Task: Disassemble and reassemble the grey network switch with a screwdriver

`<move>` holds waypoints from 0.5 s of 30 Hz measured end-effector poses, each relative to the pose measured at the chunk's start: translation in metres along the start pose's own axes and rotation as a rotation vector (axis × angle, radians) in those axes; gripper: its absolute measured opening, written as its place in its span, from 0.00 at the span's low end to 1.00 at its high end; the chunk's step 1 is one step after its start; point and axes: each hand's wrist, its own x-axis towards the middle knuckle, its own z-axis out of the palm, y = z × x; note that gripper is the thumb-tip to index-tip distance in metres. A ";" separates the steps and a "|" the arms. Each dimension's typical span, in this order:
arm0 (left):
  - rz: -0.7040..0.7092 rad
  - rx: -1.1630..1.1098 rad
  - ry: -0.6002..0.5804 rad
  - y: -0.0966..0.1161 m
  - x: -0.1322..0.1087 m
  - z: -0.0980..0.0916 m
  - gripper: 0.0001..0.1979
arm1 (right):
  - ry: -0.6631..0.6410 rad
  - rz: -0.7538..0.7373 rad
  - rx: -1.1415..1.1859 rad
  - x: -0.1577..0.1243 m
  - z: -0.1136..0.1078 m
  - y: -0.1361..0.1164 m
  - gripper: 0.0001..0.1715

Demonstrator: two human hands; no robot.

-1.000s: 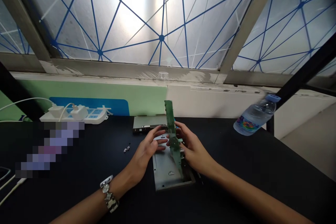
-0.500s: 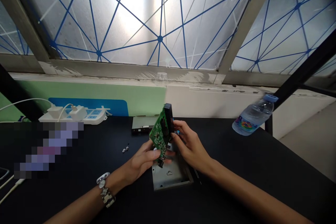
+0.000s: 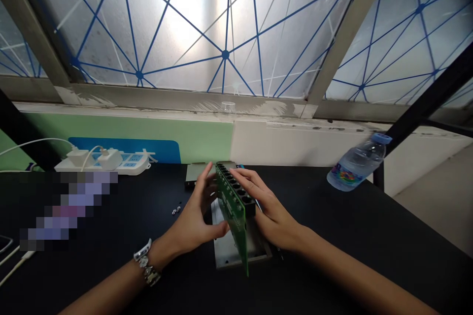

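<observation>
A green circuit board (image 3: 234, 221) stands tilted on edge above a metal case part. Along its upper edge runs a black connector block (image 3: 236, 187) with a row of round openings. My right hand (image 3: 271, 209) grips the board from the right, its fingers lying along the black block. On the left side, my left hand (image 3: 201, 211) is open, thumb and fingers apart close to the board; whether the thumb touches it I cannot tell. Partly hidden below is the flat silver metal case part (image 3: 223, 253), lying on the black table.
Several small screws (image 3: 176, 210) lie left of my hands. Behind them is another metal piece (image 3: 192, 172). A power strip (image 3: 138, 165) with plugged-in adapters sits at the back left, and a water bottle (image 3: 356, 165) at the right. A thin tool (image 3: 280, 251) lies beside the case part.
The circuit board has turned, so its connector row now faces up and its lower end points toward me. My left hand has loosened and spread its fingers, while my right keeps hold.
</observation>
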 end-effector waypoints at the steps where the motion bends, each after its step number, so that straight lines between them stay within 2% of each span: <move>1: 0.034 0.048 0.027 0.000 0.000 -0.002 0.59 | 0.004 0.014 0.032 -0.001 0.001 -0.003 0.28; 4: 0.116 0.221 0.085 0.000 0.001 -0.008 0.60 | 0.018 0.130 0.220 -0.004 0.002 -0.011 0.26; 8: 0.164 0.423 0.099 -0.002 0.002 -0.012 0.59 | -0.023 0.310 0.486 -0.004 0.002 -0.024 0.28; 12: 0.212 0.496 0.152 -0.005 0.003 -0.012 0.58 | -0.087 0.287 0.426 -0.003 0.000 -0.030 0.21; 15: 0.222 0.536 0.214 -0.007 0.005 -0.012 0.56 | -0.129 0.244 0.327 -0.005 0.000 -0.029 0.20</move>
